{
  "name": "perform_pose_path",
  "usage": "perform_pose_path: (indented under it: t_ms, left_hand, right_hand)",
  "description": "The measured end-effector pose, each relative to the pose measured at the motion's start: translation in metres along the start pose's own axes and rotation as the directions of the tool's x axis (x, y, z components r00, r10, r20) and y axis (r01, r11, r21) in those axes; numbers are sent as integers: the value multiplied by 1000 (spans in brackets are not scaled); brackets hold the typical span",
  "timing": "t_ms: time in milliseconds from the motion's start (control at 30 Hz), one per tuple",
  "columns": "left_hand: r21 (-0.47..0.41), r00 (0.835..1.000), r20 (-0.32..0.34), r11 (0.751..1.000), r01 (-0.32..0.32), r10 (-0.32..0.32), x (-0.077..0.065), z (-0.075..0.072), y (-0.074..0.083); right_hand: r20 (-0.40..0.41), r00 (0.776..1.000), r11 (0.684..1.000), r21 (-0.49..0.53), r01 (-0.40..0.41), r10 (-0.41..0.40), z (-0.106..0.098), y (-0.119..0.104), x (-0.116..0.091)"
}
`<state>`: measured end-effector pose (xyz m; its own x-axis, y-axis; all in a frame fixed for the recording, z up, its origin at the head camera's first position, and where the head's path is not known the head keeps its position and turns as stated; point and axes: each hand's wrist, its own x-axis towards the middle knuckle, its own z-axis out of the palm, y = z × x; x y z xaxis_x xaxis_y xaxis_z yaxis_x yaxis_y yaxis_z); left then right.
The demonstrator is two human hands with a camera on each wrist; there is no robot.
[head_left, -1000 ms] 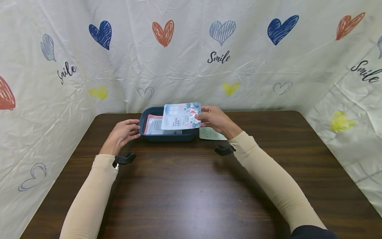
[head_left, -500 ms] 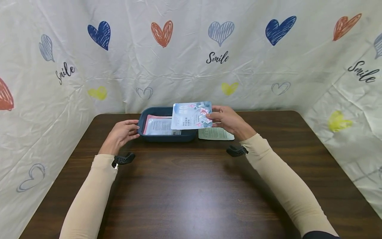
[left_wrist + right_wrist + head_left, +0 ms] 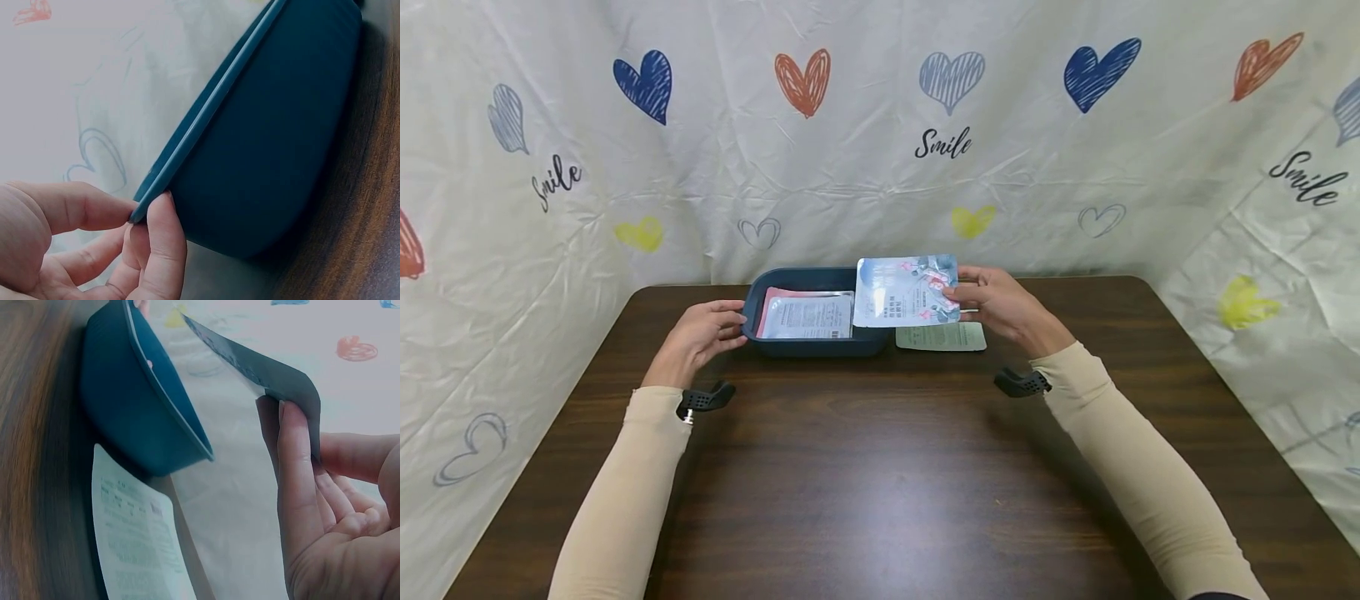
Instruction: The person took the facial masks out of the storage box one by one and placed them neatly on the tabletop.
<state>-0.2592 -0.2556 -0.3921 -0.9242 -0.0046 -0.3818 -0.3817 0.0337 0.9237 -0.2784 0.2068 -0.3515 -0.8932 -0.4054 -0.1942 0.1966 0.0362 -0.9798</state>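
At the left end of a dark blue plastic basin (image 3: 820, 346), my left hand (image 3: 703, 332) pinches the rim; the left wrist view shows thumb and fingers meeting on that rim (image 3: 206, 115). My right hand (image 3: 1003, 307) grips a light blue floral sheet mask packet (image 3: 904, 292) by its right edge, thumb on the printed face. Raised above the basin's right end, the packet hides part of it. Inside the basin lie a silver-white packet (image 3: 811, 317) and, beneath it, a pink one (image 3: 765, 313). From the right wrist, the held packet (image 3: 275, 369) appears edge-on, slightly bent.
A pale green packet (image 3: 942, 337) lies on the dark wooden table (image 3: 865, 467), just right of the basin and partly below the held packet. Behind the table's back edge hangs a white cloth (image 3: 850, 175) printed with hearts.
My right hand has carried the floral packet rightward from over the basin's middle, uncovering more of the silver-white packet. The left hand stays at the basin's rim.
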Motion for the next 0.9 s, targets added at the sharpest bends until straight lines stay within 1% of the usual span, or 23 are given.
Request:
perform_pose_path:
  t_ms: [167, 400, 633, 900]
  left_hand:
    - [8, 1000, -3, 1000, -2, 2, -1, 0, 0]
    - [1, 1000, 4, 1000, 6, -6, -2, 0, 1]
    - [-8, 1000, -2, 1000, 0, 0, -1, 0, 0]
    - [-15, 1000, 5, 1000, -7, 7, -1, 0, 0]
  right_hand:
    - [25, 1000, 1000, 28, 10, -10, -10, 4, -7]
    - [11, 1000, 994, 112, -2, 1, -25, 6, -16]
    - [17, 1000, 992, 126, 22, -24, -42, 10, -25]
    - [5, 1000, 990, 139, 11, -12, -61, 17, -36]
